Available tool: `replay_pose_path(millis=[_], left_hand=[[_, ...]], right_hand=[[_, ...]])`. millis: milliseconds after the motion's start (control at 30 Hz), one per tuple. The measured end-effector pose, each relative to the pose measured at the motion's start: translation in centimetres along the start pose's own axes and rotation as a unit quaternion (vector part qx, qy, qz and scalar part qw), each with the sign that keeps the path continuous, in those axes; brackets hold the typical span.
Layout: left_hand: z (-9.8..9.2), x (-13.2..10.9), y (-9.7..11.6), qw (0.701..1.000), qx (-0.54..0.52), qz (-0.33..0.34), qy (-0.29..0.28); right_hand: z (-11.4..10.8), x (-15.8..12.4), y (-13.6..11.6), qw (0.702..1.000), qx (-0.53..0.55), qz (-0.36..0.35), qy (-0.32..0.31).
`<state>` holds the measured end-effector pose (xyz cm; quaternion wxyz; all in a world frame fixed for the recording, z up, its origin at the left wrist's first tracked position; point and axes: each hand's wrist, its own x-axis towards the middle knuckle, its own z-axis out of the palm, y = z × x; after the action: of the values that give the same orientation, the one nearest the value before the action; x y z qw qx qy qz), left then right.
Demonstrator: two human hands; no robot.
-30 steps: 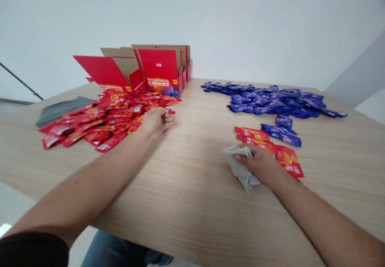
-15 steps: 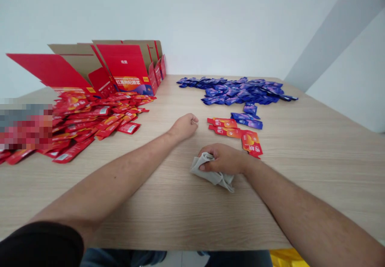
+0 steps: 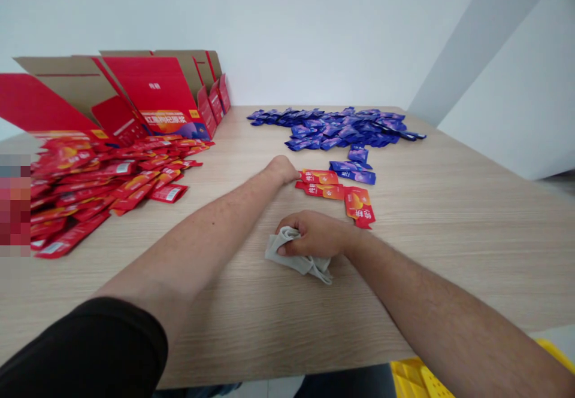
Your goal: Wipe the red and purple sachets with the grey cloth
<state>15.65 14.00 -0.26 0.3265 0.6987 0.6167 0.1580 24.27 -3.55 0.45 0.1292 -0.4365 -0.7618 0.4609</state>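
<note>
My right hand (image 3: 309, 233) is closed round a folded grey cloth (image 3: 299, 261) resting on the wooden table (image 3: 242, 320). Farther forward, my left hand (image 3: 283, 169) reaches to the left end of a red pouch (image 3: 324, 176); its fingertips are hidden, so any hold on the pouch cannot be made out. Just below lies a second red pouch (image 3: 324, 191), with a third red pouch (image 3: 359, 204) to its right. Beyond them are a few blue pouches (image 3: 353, 172).
A large heap of red pouches (image 3: 130, 176) covers the left side, in front of open red cartons (image 3: 153, 90). Many blue pouches (image 3: 341, 128) are piled at the back near the wall. A yellow plastic object (image 3: 417, 380) shows below the table's front edge.
My left hand has moved forward and right, from the bare tabletop to the end of the red pouch. The view has shifted right; my right hand still grips the cloth.
</note>
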Motion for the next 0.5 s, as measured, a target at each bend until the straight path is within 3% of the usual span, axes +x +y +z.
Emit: replay_pose_path(millis=[133,233,500], left_hand=[[-0.8,-0.9,-0.2,0.996,-0.082,-0.028,0.006],[-2.6,-2.4,-0.9,0.986,-0.163,-0.028,0.006],[-8.8,-10.6,-6.4,0.939,-0.34,0.032,0.045]], right_hand=[[0.0,-0.1,0.0,1.0,-0.003,-0.001,0.001],[0.1,-0.1,0.2,1.0,0.009,0.007,0.001],[0.4,-0.7,-0.8,0.999,-0.022,-0.043,-0.017]])
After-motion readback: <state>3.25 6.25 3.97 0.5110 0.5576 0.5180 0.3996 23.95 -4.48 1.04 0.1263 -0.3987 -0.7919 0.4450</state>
